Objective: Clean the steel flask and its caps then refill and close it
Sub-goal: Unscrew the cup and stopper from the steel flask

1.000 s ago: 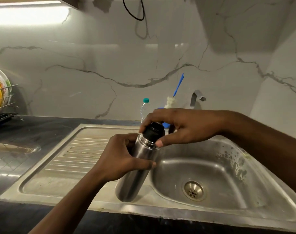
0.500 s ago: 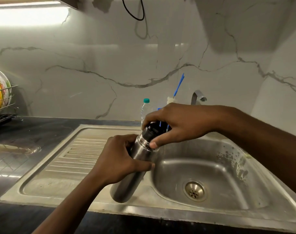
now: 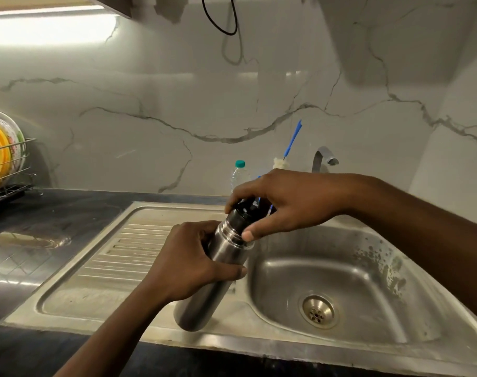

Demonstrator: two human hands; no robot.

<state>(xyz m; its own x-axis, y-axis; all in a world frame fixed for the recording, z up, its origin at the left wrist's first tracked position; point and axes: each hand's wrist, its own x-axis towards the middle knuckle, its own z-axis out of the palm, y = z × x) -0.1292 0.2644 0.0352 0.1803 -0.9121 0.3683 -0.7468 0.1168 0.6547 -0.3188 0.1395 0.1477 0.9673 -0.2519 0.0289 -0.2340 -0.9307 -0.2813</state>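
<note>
Your left hand (image 3: pixel 193 259) wraps the flask (image 3: pixel 202 306), held tilted over the sink (image 3: pixel 348 270) between drainboard and basin. Your right hand (image 3: pixel 291 205) curls round the black cap (image 3: pixel 246 207). If the steel is wet, the body may spin in your grip instead of the cap turning. A freed cap could drop into the basin, and at this tilt anything inside may spill.

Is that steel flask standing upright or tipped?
Tipped: the steel flask leans, its black cap end up and to the right; the left hand grips its body.
</note>
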